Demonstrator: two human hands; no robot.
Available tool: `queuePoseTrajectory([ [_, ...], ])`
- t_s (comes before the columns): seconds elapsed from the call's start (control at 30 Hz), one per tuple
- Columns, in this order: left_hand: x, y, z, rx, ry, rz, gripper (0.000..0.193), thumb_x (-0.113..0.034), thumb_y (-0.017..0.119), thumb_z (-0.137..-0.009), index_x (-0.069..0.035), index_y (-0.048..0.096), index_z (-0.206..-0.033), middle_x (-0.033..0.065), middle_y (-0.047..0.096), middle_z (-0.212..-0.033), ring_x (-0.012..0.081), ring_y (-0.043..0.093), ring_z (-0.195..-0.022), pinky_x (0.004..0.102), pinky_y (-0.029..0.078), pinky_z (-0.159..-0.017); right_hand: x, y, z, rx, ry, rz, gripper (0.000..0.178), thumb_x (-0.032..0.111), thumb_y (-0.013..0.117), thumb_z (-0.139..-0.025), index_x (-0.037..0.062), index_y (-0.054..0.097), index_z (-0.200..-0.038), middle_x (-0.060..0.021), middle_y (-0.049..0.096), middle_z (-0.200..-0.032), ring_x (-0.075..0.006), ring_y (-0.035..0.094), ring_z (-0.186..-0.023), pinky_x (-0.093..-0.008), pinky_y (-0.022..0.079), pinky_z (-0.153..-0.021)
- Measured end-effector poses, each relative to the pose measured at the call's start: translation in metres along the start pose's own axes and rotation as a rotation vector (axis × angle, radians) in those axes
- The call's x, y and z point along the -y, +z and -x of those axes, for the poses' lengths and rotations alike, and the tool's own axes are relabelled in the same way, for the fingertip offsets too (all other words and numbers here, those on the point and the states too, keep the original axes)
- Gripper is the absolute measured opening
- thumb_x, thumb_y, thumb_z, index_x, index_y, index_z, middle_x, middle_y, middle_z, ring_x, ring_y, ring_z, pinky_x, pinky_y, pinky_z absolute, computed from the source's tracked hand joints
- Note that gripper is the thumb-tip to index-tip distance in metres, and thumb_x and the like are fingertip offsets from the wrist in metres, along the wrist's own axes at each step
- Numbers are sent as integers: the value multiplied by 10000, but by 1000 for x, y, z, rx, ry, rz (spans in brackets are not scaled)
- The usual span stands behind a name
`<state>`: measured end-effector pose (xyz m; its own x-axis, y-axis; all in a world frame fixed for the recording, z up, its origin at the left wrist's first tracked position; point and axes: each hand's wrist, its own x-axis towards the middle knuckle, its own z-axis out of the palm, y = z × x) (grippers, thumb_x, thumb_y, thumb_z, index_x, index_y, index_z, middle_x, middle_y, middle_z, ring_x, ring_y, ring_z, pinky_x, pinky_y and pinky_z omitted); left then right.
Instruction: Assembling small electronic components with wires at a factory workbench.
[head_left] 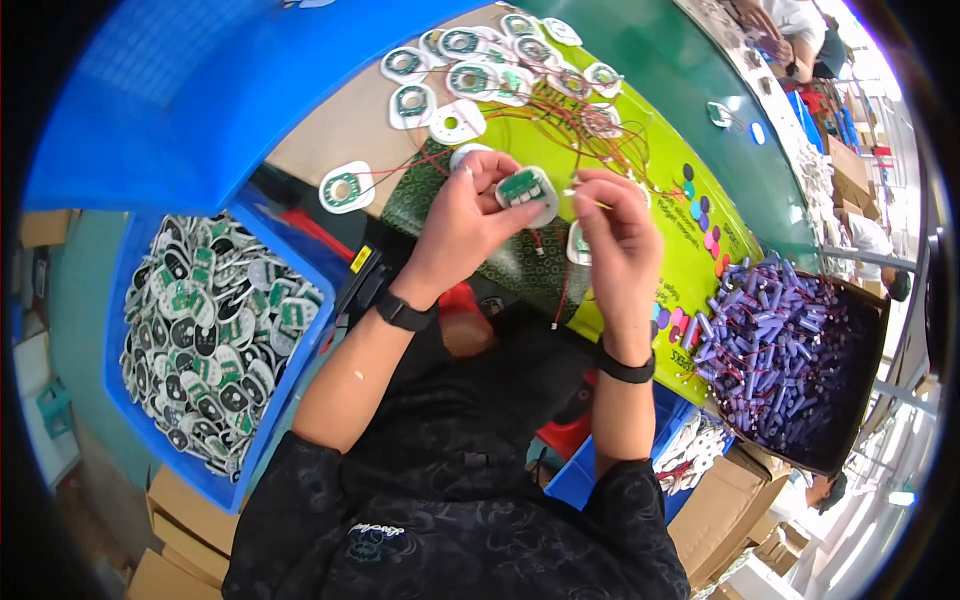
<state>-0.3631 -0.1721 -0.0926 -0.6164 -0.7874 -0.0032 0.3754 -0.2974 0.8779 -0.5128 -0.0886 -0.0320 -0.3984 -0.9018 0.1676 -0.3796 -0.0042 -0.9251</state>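
Observation:
My left hand (pixel 462 222) grips a white rounded housing with a green circuit board (pixel 527 192) in it, the board side showing. Just to its right, the thumb and fingers of my right hand (pixel 622 232) pinch a small pale wire connector (pixel 571 190), a short gap away from the housing. Beyond my hands, several similar white housings (pixel 470 80) with boards lie in a cluster, their red wires (pixel 570 125) tangled together. A single housing (pixel 346 187) sits apart, left of my left hand. Part of another housing (pixel 579 243) shows between my hands, lower down.
At left stands a blue bin (pixel 225 490) heaped with housings and boards, with a large blue crate (pixel 130 110) behind it. A dark box (pixel 872 370) of purple cylindrical cells with wires is at right. White parts (pixel 692 450) fill a bin below. Other people work at far right.

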Motion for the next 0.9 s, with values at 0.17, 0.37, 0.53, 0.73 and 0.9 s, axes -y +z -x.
queuePoseTrajectory([
  [0.17,-3,8,-4,-22,13,-11,519,-16,715,-916,-15,484,-1380,93,654,-1157,127,669,-1004,263,572,-851,-8,-14,8,-29,113,-81,110,62,675,-980,-10,698,-1060,-80,647,-1242,-119,614,-1042,-246,516,-841],
  [0.37,-1,5,-3,-60,-38,18,447,-67,728,-915,39,492,-1279,114,686,-1080,131,686,-962,262,572,-819,-11,-7,13,-11,164,-100,113,83,665,-992,-17,691,-1038,-90,646,-1265,-74,600,-869,-215,495,-728],
  [0.53,-6,8,-9,-65,48,143,390,-46,670,-957,50,480,-1283,106,667,-1030,142,694,-924,280,633,-687,-3,-17,8,-54,135,-48,133,106,653,-1006,-10,687,-1062,-92,653,-1273,-57,588,-852,-194,449,-689],
  [0.73,-9,1,-2,11,-9,102,462,-62,683,-956,32,485,-1363,88,673,-1049,142,697,-894,277,621,-673,-6,-17,10,-60,162,-87,149,113,655,-1006,-7,701,-1083,-96,654,-1281,-57,608,-881,-191,457,-671],
  [0.9,-5,3,-5,-19,-23,115,493,-92,711,-944,37,474,-1357,105,673,-1061,144,694,-892,292,619,-700,2,-4,18,-66,113,6,137,120,658,-1003,7,697,-1072,-84,643,-1298,-51,610,-884,-165,421,-588],
])
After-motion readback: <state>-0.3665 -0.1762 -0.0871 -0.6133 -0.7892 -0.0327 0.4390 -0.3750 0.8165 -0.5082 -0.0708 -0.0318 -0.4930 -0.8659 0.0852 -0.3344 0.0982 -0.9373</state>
